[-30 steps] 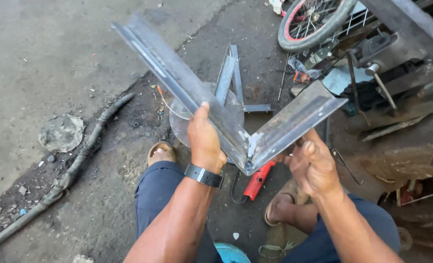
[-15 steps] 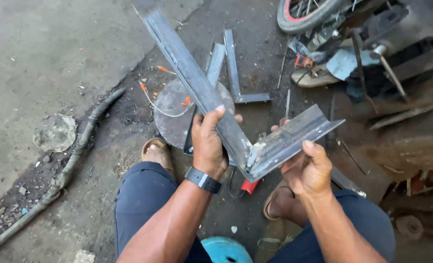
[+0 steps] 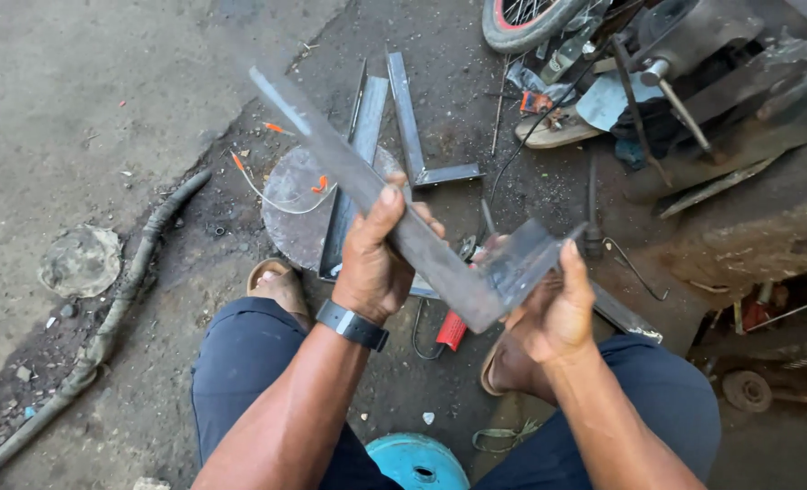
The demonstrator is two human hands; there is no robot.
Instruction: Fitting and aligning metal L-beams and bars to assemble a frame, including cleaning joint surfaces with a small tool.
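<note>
Both hands held one L-shaped piece of steel angle iron (image 3: 440,263), grey, dull and mill-scaled, with its welded corner pointing toward 6 o'clock above the person's knees. The left hand (image 3: 376,263) was clenched around the long arm, thumb laid on the upper face; that arm ran away toward 10 o'clock and blurred at its far end. The right hand (image 3: 558,308) was closed on the short arm, thumb pressed on its top edge, and that arm rose toward 2 o'clock. A dark watch (image 3: 353,325) sat on the left wrist. Below the piece, on the gritty, oil-dark floor (image 3: 149,91), lay a round rusty metal disc (image 3: 295,209) with a second angle-iron frame (image 3: 403,136) resting across it, just beyond the left hand at 12 o'clock. A red-handled tool (image 3: 452,331) lay under the corner, between the knees. A ribbed hose (image 3: 122,299) curved along the floor at 9 o'clock, and a bicycle wheel (image 3: 531,18) stood amid scrap at 1 o'clock. The pale concrete toward 10 o'clock lay open; the right side was crowded with metal.
</note>
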